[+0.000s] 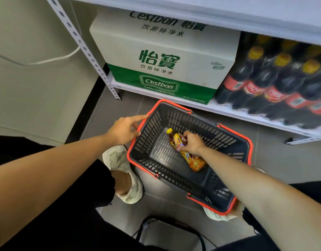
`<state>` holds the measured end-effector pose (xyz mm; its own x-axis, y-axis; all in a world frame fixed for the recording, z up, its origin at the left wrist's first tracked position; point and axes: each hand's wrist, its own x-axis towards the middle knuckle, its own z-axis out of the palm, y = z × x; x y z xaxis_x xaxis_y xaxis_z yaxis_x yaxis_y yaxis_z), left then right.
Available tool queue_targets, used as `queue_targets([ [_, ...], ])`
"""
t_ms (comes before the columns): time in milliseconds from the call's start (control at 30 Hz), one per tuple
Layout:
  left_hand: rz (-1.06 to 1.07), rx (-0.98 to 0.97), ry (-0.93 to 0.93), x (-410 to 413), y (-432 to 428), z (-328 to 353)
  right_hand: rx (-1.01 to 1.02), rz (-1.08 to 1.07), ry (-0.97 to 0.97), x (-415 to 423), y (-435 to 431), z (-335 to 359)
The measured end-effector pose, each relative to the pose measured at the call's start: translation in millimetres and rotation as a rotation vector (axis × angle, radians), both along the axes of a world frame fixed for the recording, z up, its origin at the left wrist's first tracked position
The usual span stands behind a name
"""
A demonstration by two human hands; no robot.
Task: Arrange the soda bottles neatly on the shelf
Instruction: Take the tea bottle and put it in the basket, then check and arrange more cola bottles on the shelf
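A dark plastic basket with a red rim (234, 132) stands on the floor in front of the shelf. Inside it lies one orange drink bottle (195, 161) with a yellow cap, tilted on the basket's floor. My right hand (191, 143) reaches into the basket and its fingers curl round the bottle's middle. My left hand (124, 129) is at the basket's left rim, forefinger stretched along the red edge, the other fingers curled at the rim. On the bottom shelf (246, 115) at the right stand several dark cola bottles (275, 84) with yellow caps and red labels.
A white and green cardboard water box (165, 57) fills the left of the bottom shelf. A white upper shelf board (228, 13) hangs above. The rack's perforated post (87, 51) slants at left. My white shoes (123, 171) stand beside the basket on grey tiles.
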<state>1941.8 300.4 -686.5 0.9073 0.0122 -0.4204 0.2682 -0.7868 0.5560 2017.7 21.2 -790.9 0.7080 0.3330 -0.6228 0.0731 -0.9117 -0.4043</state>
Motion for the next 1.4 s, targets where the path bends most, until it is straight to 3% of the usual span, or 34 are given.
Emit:
queue_targets([
  [67, 0.019, -0.042, -0.008, -2, 0, 0, -0.010, 0.021, 0.004, 3, -5, 4],
  [167, -0.034, 0.044, 0.017, 3, -1, 4, -0.064, 0.130, 0.059, 12, -11, 22],
  [300, -0.130, 0.133, 0.180, 24, -4, 27, -0.050, 0.314, 0.105, 28, -2, 85],
  [433, -0.255, 0.240, 0.155, 38, -9, 62, 0.028, 0.435, -0.040, 32, -1, 167],
  [533, -0.233, 0.209, 0.061, 47, -14, 95, 0.106, 0.452, -0.245, 33, -8, 231],
  [867, 0.081, -0.283, -0.542, 101, -45, 248, 0.740, -0.134, -0.813, 66, -6, 378],
  [1000, 0.199, -0.384, -0.715, 138, -48, 283, 0.837, -0.291, -0.799, 109, 9, 396],
  [1200, 0.399, -0.467, -0.791, 210, -43, 278, 0.851, -0.406, -0.717, 167, 36, 385],
  [1400, 0.228, -0.600, -0.758, 258, -38, 260, 0.858, -0.444, -0.762, 200, 64, 365],
])
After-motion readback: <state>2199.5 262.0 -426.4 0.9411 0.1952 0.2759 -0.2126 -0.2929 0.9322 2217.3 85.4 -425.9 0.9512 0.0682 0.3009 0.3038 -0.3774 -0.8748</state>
